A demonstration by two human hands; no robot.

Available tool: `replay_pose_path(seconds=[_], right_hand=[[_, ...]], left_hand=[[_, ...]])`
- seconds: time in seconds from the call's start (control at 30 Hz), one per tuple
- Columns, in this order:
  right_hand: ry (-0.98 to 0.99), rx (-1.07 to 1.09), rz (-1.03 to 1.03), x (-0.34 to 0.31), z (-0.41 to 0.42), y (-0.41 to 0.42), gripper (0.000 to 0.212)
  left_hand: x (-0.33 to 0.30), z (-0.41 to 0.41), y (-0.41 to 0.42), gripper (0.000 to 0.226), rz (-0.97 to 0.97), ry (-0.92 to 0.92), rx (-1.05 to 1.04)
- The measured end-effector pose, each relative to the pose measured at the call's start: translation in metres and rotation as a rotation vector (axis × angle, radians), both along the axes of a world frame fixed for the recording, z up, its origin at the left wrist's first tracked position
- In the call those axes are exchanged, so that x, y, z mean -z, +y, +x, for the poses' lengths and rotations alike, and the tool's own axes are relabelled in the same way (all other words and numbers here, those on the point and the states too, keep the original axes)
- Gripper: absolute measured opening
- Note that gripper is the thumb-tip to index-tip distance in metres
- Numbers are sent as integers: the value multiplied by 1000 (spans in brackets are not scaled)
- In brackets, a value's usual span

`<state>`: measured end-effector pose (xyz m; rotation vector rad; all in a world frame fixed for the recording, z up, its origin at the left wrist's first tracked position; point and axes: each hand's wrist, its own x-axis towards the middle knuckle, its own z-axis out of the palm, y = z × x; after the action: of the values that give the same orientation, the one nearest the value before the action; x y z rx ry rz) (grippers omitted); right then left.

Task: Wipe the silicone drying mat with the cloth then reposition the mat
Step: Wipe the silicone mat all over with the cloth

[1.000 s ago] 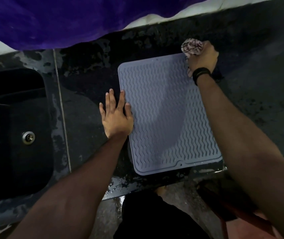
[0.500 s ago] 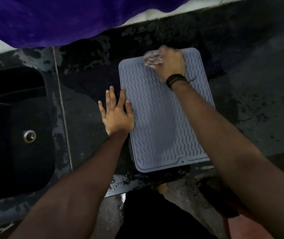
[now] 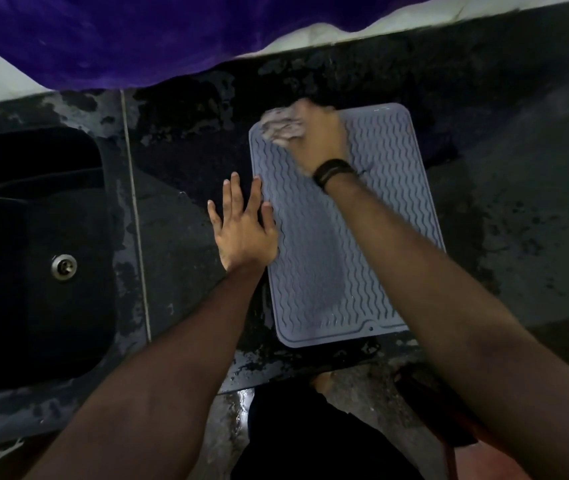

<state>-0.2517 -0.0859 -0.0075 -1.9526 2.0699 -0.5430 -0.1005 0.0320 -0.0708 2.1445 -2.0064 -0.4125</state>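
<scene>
Crumpled pale cloth (image 3: 281, 128), patterned with darker marks and blurred, is bunched inside the right hand (image 3: 319, 136), whose fingers are curled closed around it. Hand and cloth press on the far left corner of the silicone drying mat (image 3: 328, 258), with part of the cloth reaching over the mat's far edge. A dark band (image 3: 333, 169) circles the right wrist, and the right forearm crosses the mat diagonally from the near right.

The left hand (image 3: 241, 226) lies flat and open, fingers spread and pointing away from the body; it grips nothing. Its thumb side rests on the mat's left edge, while the remaining fingers lie on the countertop (image 3: 179, 220) just beside it. The left forearm extends straight back toward the camera.

The mat is grey-blue, rectangular with rounded corners, and covered in wavy ridges inside a raised border. It lies flat on the dark, mottled, wet-looking countertop, its long side running away from the person and its near edge close to the counter's front lip. No brand, label or writing can be read on mat or cloth.

A dark sink (image 3: 34, 254) with a metal drain (image 3: 64, 266) sits well to the left. Purple fabric (image 3: 120, 36) hangs across the top of the view.
</scene>
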Motion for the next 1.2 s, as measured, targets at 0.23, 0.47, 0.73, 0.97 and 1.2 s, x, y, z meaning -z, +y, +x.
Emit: replay_pose_path(seconds=[0.23, 0.47, 0.73, 0.97, 1.2], right_hand=[[182, -101, 44, 9, -17, -2, 28], [184, 260, 46, 11, -150, 5, 29], [107, 80, -26, -6, -40, -5, 26], [144, -242, 54, 11, 34, 18, 39], [51, -261, 131, 14, -8, 93, 41]], left_hand=[[1, 0, 0, 53, -5, 0, -9], [3, 0, 1, 54, -4, -1, -8], [-2, -1, 0, 54, 5, 7, -4], [0, -2, 0, 54, 6, -31, -25], [-3, -2, 1, 54, 14, -47, -16]])
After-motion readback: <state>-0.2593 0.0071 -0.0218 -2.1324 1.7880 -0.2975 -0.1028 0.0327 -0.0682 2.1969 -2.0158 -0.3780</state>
